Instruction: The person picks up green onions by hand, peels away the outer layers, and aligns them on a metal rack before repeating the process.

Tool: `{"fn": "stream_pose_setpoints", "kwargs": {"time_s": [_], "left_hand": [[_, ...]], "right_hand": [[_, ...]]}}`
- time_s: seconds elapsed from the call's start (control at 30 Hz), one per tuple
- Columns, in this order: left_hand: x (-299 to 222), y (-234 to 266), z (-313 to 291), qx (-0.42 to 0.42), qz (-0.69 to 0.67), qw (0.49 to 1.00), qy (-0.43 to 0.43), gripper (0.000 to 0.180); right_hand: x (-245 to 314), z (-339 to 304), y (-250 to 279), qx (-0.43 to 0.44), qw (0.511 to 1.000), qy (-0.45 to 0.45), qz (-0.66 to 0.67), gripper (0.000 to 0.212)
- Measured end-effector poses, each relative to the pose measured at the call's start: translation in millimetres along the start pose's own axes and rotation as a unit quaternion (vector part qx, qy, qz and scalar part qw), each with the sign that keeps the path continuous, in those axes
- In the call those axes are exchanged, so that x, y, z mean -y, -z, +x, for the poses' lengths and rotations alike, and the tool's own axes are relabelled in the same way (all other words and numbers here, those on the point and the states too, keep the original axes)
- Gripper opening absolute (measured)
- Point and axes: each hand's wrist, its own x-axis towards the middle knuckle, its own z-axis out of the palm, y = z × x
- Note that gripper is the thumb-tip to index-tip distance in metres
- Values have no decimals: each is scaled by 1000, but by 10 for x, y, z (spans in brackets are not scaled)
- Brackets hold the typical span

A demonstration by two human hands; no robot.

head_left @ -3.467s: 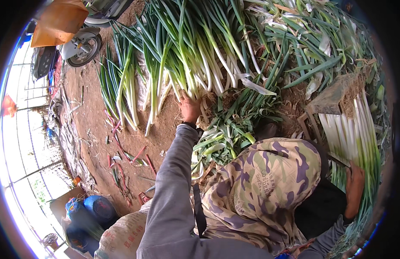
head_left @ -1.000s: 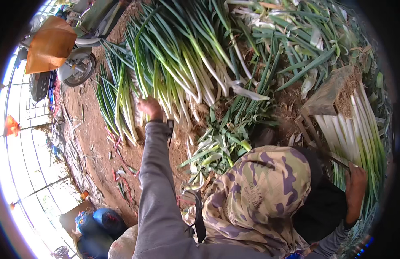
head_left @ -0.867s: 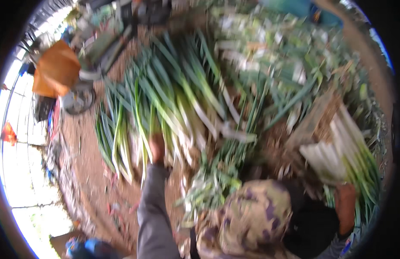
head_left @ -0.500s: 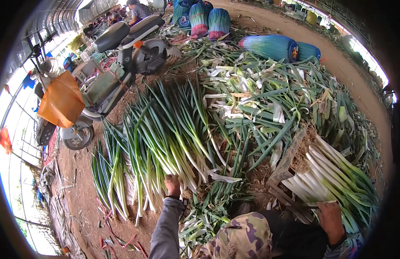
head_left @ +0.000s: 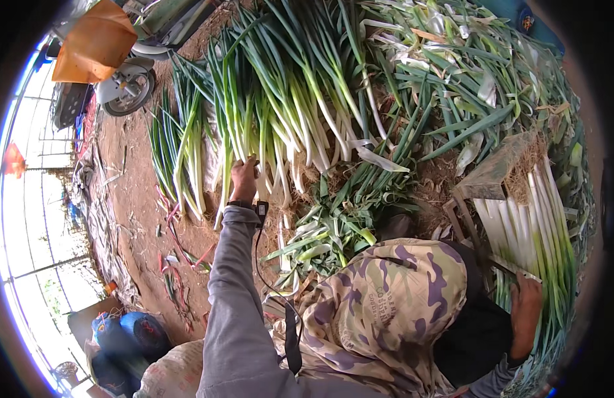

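My left hand (head_left: 244,178) is closed on the pale lower stalks of a green onion (head_left: 240,132), at the lower edge of a row of long green onions (head_left: 313,113). A black wristband with a small box and cable (head_left: 262,211) circles that wrist. On the right, my right hand (head_left: 526,308) is closed about a narrow flat strip (head_left: 514,267) that looks like a blade; its grip is partly hidden. The strip lies across a bundle of onions (head_left: 529,219), whose roots rest by a wooden block (head_left: 496,166). Camouflage cloth (head_left: 386,285) covers the middle foreground.
Loose leaves and trimmings (head_left: 446,79) pile up at the far right, with more leaves (head_left: 346,205) between my arms. A scooter wheel (head_left: 129,87) stands at the far left. Red ties (head_left: 181,249) lie on the dirt. Blue bundles (head_left: 137,338) and a pale sack (head_left: 174,368) sit near left.
The view has tipped downward, bringing more of my left arm and the foreground in. My left hand has shifted left along the onion row. My right hand stays by the bundle.
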Motion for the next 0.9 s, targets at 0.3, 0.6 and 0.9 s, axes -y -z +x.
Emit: {"fn": "stream_pose_setpoints", "kwargs": {"time_s": [0.3, 0.6, 0.9], "left_hand": [[255, -887, -278, 74, 5, 997, 1, 16], [293, -1175, -540, 72, 250, 966, -13, 28], [93, -1023, -768, 250, -92, 954, 137, 41]], "right_hand": [[24, -54, 22, -11, 1000, -12, -23, 37], [43, 17, 71, 1, 1000, -16, -10, 36], [69, 30, 104, 24, 999, -42, -6, 36]]}}
